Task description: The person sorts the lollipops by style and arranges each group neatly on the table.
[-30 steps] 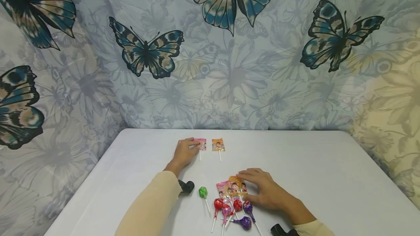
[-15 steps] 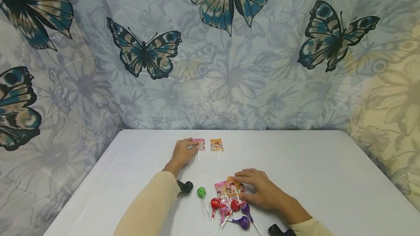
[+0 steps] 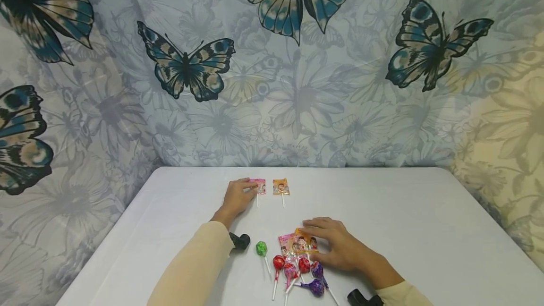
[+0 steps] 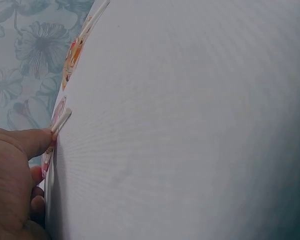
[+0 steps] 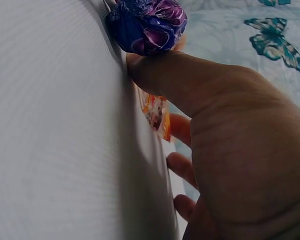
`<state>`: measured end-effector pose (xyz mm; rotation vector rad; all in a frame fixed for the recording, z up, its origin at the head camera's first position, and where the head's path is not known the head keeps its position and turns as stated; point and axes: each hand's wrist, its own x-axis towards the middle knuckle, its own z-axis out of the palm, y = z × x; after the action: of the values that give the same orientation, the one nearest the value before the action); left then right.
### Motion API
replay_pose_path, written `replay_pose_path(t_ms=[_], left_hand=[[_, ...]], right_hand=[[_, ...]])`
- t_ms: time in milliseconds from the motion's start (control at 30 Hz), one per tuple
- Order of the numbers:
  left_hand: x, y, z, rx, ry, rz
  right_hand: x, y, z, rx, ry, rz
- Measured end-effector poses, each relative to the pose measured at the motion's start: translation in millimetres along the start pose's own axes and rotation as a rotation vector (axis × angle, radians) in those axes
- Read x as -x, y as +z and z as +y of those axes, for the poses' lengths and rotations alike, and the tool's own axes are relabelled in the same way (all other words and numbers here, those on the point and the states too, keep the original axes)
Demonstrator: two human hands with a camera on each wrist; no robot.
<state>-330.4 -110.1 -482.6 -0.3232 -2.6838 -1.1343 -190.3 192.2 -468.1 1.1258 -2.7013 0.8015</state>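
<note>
At the table's far side, my left hand point(image 3: 239, 197) holds the edge of a pink-wrapped flat lollipop point(image 3: 261, 186), thumb and fingertips on its wrapper. In the left wrist view its white stick point(image 4: 62, 120) juts out past the thumb. An orange-wrapped flat lollipop point(image 3: 281, 186) lies just right of it. Nearer, my right hand point(image 3: 337, 244) rests with fingers spread beside the lollipop pile, fingertips at an orange-wrapped lollipop point(image 3: 302, 242). A pink-wrapped one point(image 3: 287, 244) lies against that. In the right wrist view a purple round lollipop point(image 5: 149, 27) sits close to the thumb.
Red round lollipops point(image 3: 278, 262), a pink one point(image 3: 291, 270) and another purple one point(image 3: 315, 287) lie in front of the right hand. A green lollipop point(image 3: 261, 248) lies apart, left of the pile. The white table point(image 3: 382, 202) ends at a butterfly-patterned cloth point(image 3: 306, 107).
The view shifts slightly. Both hands and the lollipops otherwise stay where they were.
</note>
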Motion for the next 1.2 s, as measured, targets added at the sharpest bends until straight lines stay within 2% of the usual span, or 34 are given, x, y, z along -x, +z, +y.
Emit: replay_pose_path(t_ms=[133, 300, 433, 533, 600, 800, 900, 1067, 1200], left_hand=[[0.1, -1.3, 1.5, -0.009, -0.009, 0.002], [-1.0, 0.0, -1.6, -0.006, 0.004, 0.007], [-0.9, 0.7, -2.9, -0.008, 0.005, 0.004], [-0.9, 1.1, -2.9, -0.007, 0.007, 0.005], [-1.5, 1.7, -3.7, -0.005, 0.017, 0.011], [-2.6, 2.3, -3.5, -0.004, 0.013, 0.011], [-2.7, 2.2, -2.4, -0.009, 0.014, 0.012], [-2.1, 1.6, -0.8, -0.007, 0.014, 0.01], [-1.1, 0.1, 0.5, -0.007, 0.001, 0.008]], right_hand=[[-2.5, -0.5, 0.1, -0.006, -0.017, -0.021], [-3.8, -1.8, -0.8, 0.073, -0.042, -0.01], [-3.3, -1.6, -0.2, 0.115, -0.083, 0.043], [-2.8, -0.7, 0.7, 0.091, -0.104, 0.096], [-2.9, 0.3, 1.4, 0.021, -0.096, 0.117], [-3.5, 3.1, 3.5, -0.328, 0.028, 0.136], [-4.2, 2.6, 3.8, -0.451, 0.063, 0.139], [-5.5, 2.6, 4.7, -0.559, 0.099, 0.153], [-6.2, 3.8, 6.2, -0.617, 0.168, 0.171]])
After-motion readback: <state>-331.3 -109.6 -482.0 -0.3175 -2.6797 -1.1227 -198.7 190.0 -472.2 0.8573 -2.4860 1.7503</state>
